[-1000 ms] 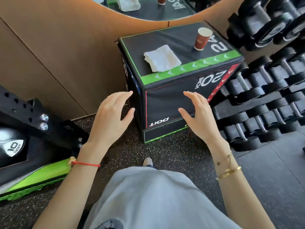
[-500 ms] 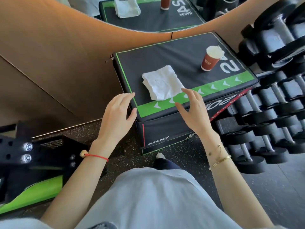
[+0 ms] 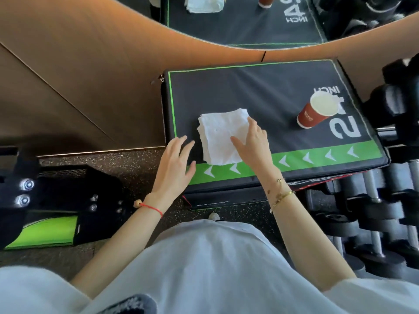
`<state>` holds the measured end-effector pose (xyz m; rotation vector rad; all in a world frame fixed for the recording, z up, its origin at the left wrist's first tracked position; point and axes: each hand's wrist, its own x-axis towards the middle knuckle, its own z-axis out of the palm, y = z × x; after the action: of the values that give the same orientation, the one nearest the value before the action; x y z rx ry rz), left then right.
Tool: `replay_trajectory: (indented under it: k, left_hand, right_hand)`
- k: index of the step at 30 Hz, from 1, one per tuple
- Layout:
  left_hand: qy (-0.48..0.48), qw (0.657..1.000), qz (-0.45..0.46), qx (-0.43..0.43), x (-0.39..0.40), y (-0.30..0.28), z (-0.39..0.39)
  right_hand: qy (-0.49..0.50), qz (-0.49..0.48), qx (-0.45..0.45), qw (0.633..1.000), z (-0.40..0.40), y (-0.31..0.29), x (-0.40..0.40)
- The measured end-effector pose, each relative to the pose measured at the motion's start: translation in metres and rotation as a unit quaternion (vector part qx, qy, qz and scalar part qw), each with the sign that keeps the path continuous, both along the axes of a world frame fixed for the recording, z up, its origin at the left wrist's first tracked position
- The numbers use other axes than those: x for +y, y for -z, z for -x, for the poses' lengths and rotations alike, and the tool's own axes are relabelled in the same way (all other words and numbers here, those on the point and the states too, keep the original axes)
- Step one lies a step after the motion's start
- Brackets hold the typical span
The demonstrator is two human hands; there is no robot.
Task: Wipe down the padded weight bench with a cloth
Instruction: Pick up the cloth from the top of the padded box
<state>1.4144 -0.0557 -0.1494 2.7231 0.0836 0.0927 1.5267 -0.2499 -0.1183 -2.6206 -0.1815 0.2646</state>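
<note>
Your right hand (image 3: 254,143) lies on the white cloth (image 3: 221,137), fingers straight and spread, thumb stretched across the fold; its grip is flat and open, pressing the cloth rather than curling round it. The cloth is folded to a rough square and sits on the near left part of the black padded bench (image 3: 260,98), its near edge touching the green arrow strip (image 3: 317,156) along the front.

Your left hand (image 3: 175,164) is just beside the cloth, over the bench's near left corner, fingers straight and relaxed, holding nothing. Whether it touches the padding, you cannot tell from this angle.

A red paper cup (image 3: 315,113) with a white lid stands upright on the right part of the bench, well apart from the cloth, beside the large white numerals.

A rack of dumbbells (image 3: 385,211) fills the right side, close against the bench. To the left on the speckled floor (image 3: 127,159) is a black frame (image 3: 56,193) with bolts and a green pad (image 3: 45,232). A mirror (image 3: 249,19) above the brown wall reflects the bench top.
</note>
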Motion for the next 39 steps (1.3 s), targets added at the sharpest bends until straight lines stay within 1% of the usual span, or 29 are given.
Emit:
replay_trajectory:
  k: [3, 6, 9, 11, 13, 15, 17, 19, 21, 23, 26, 30, 32, 39]
  left_hand:
    - [-0.005, 1.0, -0.001, 0.002, 0.0, 0.004, -0.001]
    - [-0.012, 1.0, -0.003, -0.006, 0.0, 0.006, -0.002]
    - [-0.018, 1.0, -0.006, -0.008, -0.002, 0.007, -0.002]
    - [-0.02, 1.0, -0.006, -0.009, -0.003, 0.007, -0.003]
    - [-0.02, 1.0, -0.005, -0.01, -0.004, 0.007, -0.003]
    - [-0.019, 1.0, -0.003, -0.012, -0.003, 0.006, -0.003]
    - [-0.018, 1.0, -0.002, -0.013, -0.003, 0.006, -0.003]
    - [-0.013, 1.0, -0.005, -0.013, -0.001, 0.005, -0.003]
    - [-0.008, 1.0, -0.007, -0.011, 0.001, 0.005, -0.003]
    - [-0.005, 1.0, -0.003, -0.014, 0.003, 0.005, -0.001]
    - [0.031, 0.999, 0.012, -0.024, 0.003, 0.001, 0.002]
    - [0.127, 0.991, 0.026, -0.041, 0.007, -0.011, 0.007]
    - [0.173, 0.983, 0.036, -0.041, 0.008, -0.019, 0.012]
    - [0.319, 0.945, 0.048, -0.044, -0.006, -0.038, 0.048]
  right_hand:
    - [0.017, -0.01, -0.015, 1.0, -0.009, 0.003, 0.006]
    - [0.037, -0.053, 0.007, 0.998, -0.019, 0.006, 0.01]
    - [0.044, -0.04, 0.04, 0.997, -0.027, 0.006, 0.012]
    - [0.038, -0.036, 0.032, 0.998, -0.029, 0.004, 0.013]
    - [0.036, -0.063, 0.018, 0.997, -0.029, 0.0, 0.012]
    - [0.047, -0.124, 0.033, 0.991, -0.026, -0.006, 0.01]
    - [0.077, -0.207, 0.072, 0.973, -0.021, -0.012, 0.004]
    - [0.118, -0.296, 0.117, 0.94, -0.013, -0.016, -0.003]
    - [0.145, -0.356, 0.131, 0.914, -0.003, -0.019, -0.01]
    - [0.167, -0.395, 0.127, 0.894, 0.01, -0.023, -0.017]
    - [0.204, -0.423, 0.113, 0.876, 0.034, -0.029, -0.026]
    - [0.271, -0.443, 0.072, 0.851, 0.084, -0.034, -0.034]
    - [0.308, -0.445, 0.053, 0.839, 0.116, -0.036, -0.035]
    - [0.432, -0.464, -0.028, 0.773, 0.238, -0.037, -0.036]
